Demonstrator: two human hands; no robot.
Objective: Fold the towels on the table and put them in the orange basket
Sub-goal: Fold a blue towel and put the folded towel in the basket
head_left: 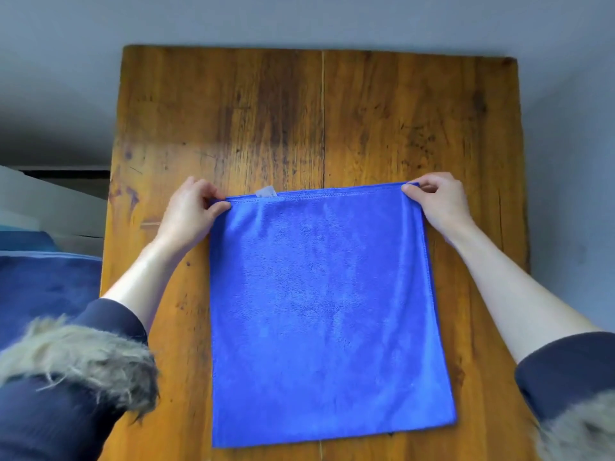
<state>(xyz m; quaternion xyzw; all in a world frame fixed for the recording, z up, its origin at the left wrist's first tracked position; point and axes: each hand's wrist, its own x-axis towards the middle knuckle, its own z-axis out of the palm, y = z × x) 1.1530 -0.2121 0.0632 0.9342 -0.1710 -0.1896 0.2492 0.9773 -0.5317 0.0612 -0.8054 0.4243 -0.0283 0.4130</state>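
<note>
Both hands pinch the far corners of a blue towel (329,311): the left hand (191,211) grips the far left corner between thumb and fingers, and the right hand (436,202) grips the far right corner the same way. That far edge is pulled taut between them, with a small pale tag (266,192) showing along it. Nearer the person, the towel lies flat on the wooden table (266,111). Dark sleeves with fur trim (76,354) cover the forearms.
</note>
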